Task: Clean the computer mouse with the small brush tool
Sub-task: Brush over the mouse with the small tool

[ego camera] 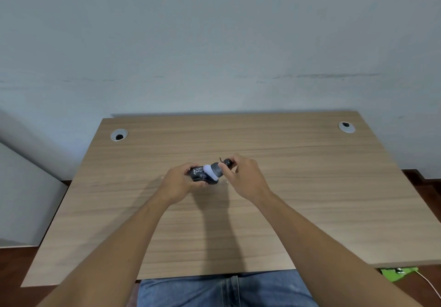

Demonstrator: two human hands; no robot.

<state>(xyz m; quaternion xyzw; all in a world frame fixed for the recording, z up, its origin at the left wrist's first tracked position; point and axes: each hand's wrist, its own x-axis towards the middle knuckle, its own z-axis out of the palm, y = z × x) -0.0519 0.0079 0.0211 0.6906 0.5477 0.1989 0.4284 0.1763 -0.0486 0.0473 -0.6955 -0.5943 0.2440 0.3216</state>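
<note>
A black computer mouse (199,175) is held just above the middle of the wooden desk (310,187), its underside with white print turned up. My left hand (177,182) grips it from the left. My right hand (245,177) holds a small dark brush tool (216,169) whose pale bristle head rests against the mouse. A thin black piece sticks up from the tool near my right fingers.
Two round grey cable grommets (118,135) (346,127) sit at the desk's far corners. A pale wall stands behind the desk. A green object (396,272) with a white cable lies on the floor at the lower right.
</note>
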